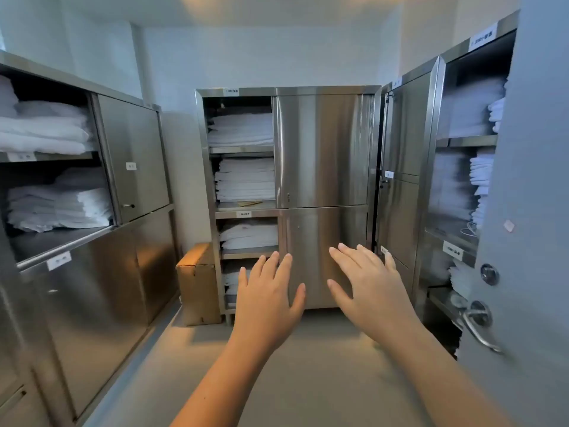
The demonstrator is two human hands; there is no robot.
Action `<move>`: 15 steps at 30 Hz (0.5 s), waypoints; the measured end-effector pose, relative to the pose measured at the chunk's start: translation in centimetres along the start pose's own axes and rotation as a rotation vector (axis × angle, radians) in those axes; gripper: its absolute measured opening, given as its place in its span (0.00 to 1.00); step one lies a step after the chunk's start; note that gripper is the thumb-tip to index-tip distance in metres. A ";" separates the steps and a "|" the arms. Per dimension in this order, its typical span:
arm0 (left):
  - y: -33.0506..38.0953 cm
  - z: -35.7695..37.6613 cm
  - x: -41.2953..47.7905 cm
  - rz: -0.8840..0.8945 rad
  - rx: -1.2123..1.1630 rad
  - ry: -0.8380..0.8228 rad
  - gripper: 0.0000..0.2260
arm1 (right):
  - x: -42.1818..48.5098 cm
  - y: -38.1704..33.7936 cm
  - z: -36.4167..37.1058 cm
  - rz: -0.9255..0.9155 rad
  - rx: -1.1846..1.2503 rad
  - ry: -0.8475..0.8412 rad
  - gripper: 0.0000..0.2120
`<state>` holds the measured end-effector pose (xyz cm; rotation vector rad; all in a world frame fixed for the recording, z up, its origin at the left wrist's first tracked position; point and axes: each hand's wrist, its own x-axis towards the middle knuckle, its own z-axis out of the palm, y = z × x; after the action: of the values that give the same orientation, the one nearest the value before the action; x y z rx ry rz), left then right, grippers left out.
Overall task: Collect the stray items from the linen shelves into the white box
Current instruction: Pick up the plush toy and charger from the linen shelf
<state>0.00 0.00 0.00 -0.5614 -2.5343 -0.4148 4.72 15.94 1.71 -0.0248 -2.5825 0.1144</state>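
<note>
Scanning shelves | left hand, right hand hovering released, grasping nothing | advising: reaching for tan stick first

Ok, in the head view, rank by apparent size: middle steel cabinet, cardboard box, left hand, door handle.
Largest: middle steel cabinet
Next: cardboard box and left hand look alike; the hand is nearer, so unranked.
Smallest: door handle

Brown cardboard box upright on grey floor, close to white rear wall, pale door at right edge, metal lever handle and round lock on it, folded white linen in stacks.
</note>
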 end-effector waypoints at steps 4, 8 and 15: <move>0.3 3.3 2.8 0.015 -0.009 0.001 0.26 | 2.0 2.5 2.7 0.011 0.018 -0.023 0.26; 0.3 6.3 5.4 0.057 -0.028 -0.022 0.26 | 4.1 4.2 5.8 0.028 0.013 -0.066 0.26; -2.2 11.9 11.5 0.133 -0.089 -0.051 0.25 | 10.0 5.6 11.5 0.081 0.005 -0.072 0.26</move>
<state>-14.91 6.24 -4.02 -0.7791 -2.5181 -0.4715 -9.89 21.04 -3.27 -0.1253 -2.6535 0.1539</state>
